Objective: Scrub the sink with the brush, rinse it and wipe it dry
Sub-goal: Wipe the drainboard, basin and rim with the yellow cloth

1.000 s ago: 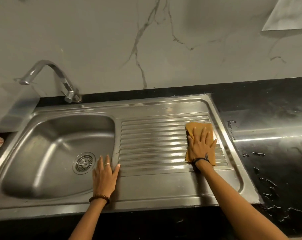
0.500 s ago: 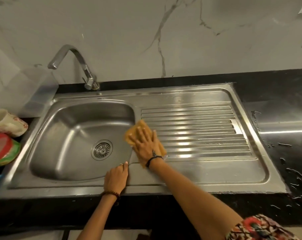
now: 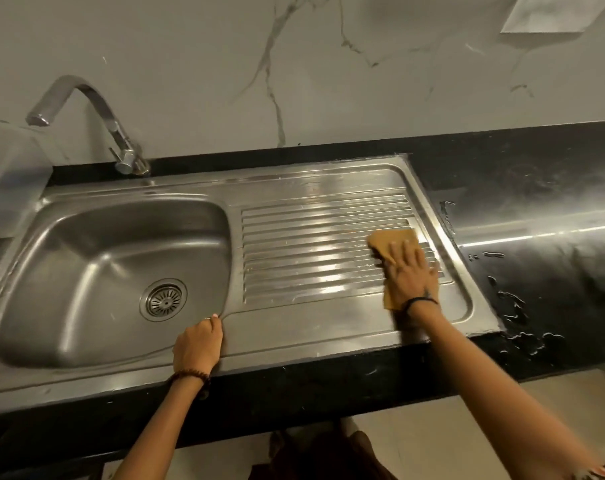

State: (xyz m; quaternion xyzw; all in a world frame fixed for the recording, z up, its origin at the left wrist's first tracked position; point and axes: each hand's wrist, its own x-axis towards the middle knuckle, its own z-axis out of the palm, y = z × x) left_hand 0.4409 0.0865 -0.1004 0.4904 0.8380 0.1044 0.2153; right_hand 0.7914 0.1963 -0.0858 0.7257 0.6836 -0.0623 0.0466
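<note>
Right hand (image 3: 411, 271), fingers spread flat, presses the soft cloth (image 3: 392, 239) onto the sink (image 3: 294, 334) drainboard's right end; limp cloth, best palmed flat. Left hand (image 3: 197, 344), fingers curled, rests on the basin's front rim.

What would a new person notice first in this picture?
Probably the right hand pressing an orange cloth flat on the ridged draining board at the sink's right end. Next, the left hand resting on the basin's front edge, and the curved tap at the back left.
</note>
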